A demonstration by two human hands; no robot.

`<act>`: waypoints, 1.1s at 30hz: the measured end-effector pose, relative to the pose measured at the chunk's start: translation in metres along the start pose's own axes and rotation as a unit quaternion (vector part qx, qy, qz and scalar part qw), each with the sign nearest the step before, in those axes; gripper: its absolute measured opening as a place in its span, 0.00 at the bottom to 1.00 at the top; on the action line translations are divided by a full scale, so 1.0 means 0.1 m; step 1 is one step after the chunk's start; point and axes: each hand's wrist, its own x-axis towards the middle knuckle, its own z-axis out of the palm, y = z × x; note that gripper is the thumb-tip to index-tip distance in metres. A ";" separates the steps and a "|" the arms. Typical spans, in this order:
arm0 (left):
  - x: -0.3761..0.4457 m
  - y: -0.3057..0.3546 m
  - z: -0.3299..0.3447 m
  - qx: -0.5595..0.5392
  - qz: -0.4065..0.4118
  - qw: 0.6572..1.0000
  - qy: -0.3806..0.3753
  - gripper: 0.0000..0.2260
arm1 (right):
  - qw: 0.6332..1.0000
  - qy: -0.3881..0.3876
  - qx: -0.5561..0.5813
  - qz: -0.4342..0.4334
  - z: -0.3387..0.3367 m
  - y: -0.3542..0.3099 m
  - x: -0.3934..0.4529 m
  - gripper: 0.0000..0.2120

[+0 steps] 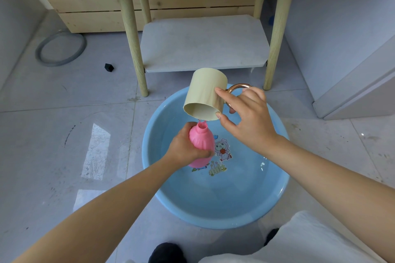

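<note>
The pink bottle (202, 142) is held above the blue basin (213, 221), its long axis nearly upright with the open neck uppermost, and it is gripped round the lower body by the curled fingers of the left hand (183, 149). Just above and beyond the neck, the beige cup (205, 94) is tipped mouth-down with its lip over the opening and a thin trickle between them. The cup is held by the right hand (250, 121), fingers hooked in the copper handle (238, 87) and thumb and forefinger laid on the wall. The pour is judged to turn on that lip lying in line with the narrow neck, both over the basin on the tiled floor (64, 156).
</note>
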 end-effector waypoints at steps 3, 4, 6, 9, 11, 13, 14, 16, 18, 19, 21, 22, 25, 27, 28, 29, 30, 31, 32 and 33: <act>0.00 -0.01 0.00 0.002 0.002 1.000 0.002 0.32 | 1.000 0.000 -0.006 -0.004 -0.01 -0.01 0.01 0.20; 0.00 -0.01 0.00 0.001 0.002 1.000 0.003 0.32 | 1.000 0.000 -0.007 -0.006 -0.01 -0.01 0.01 0.20; 0.00 0.00 0.00 -0.001 0.002 1.000 0.002 0.32 | 1.000 -0.001 -0.009 -0.009 -0.01 -0.01 0.00 0.20; 0.00 0.01 -0.01 -0.005 0.002 1.000 0.003 0.32 | 1.000 -0.002 -0.011 -0.013 -0.01 -0.01 0.01 0.20; 0.00 0.01 0.00 -0.006 0.003 1.000 0.005 0.32 | 1.000 -0.004 -0.013 -0.016 -0.02 -0.01 0.01 0.20; -0.01 0.02 0.00 -0.010 0.003 1.000 0.006 0.32 | 1.000 -0.006 -0.015 -0.019 -0.03 -0.01 0.02 0.20; -0.01 0.02 0.00 -0.013 0.003 1.000 0.007 0.32 | 1.000 -0.007 -0.016 -0.020 -0.03 -0.01 0.02 0.20; -0.01 0.02 0.00 -0.016 0.003 1.000 0.009 0.32 | 1.000 -0.008 -0.017 -0.022 -0.03 -0.01 0.02 0.20; -0.01 0.02 0.00 -0.018 0.002 1.000 0.011 0.33 | 1.000 -0.008 -0.014 -0.022 -0.04 -0.01 0.03 0.20; -0.01 0.02 0.00 -0.018 0.002 1.000 0.012 0.33 | 1.000 -0.009 -0.012 -0.020 -0.04 -0.01 0.03 0.20; 0.00 0.02 0.00 -0.021 0.002 1.000 0.016 0.33 | 1.000 -0.010 0.005 0.004 -0.04 -0.01 0.02 0.20; -0.01 0.02 0.00 -0.023 0.002 1.000 0.018 0.33 | 0.999 -0.010 0.021 0.032 -0.03 -0.01 0.02 0.20; -0.01 0.02 -0.01 -0.027 0.007 0.999 0.030 0.33 | 0.989 -0.015 0.052 0.139 -0.01 0.02 0.00 0.21; -0.02 0.01 -0.01 -0.031 0.014 0.999 0.040 0.33 | 0.983 -0.032 0.026 0.181 0.02 0.10 -0.03 0.21; -0.02 0.00 -0.01 -0.036 0.017 0.998 0.045 0.34 | 0.981 -0.047 0.003 0.189 0.03 0.15 -0.05 0.21; -0.02 0.00 -0.01 -0.042 0.018 0.998 0.050 0.34 | 0.979 -0.065 -0.022 0.192 0.04 0.19 -0.09 0.20; -0.02 0.00 -0.02 -0.049 0.019 0.997 0.056 0.33 | 0.977 -0.086 -0.045 0.190 0.06 0.23 -0.14 0.20; -0.02 0.00 -0.02 -0.055 0.020 0.996 0.063 0.33 | 0.974 -0.110 -0.066 0.186 0.08 0.27 -0.19 0.20; -0.02 0.00 -0.02 -0.061 0.021 0.995 0.071 0.33 | 0.970 -0.133 -0.087 0.181 0.10 0.30 -0.25 0.19; -0.02 0.01 -0.03 -0.066 0.023 0.995 0.077 0.33 | 0.966 -0.155 -0.107 0.177 0.12 0.34 -0.31 0.18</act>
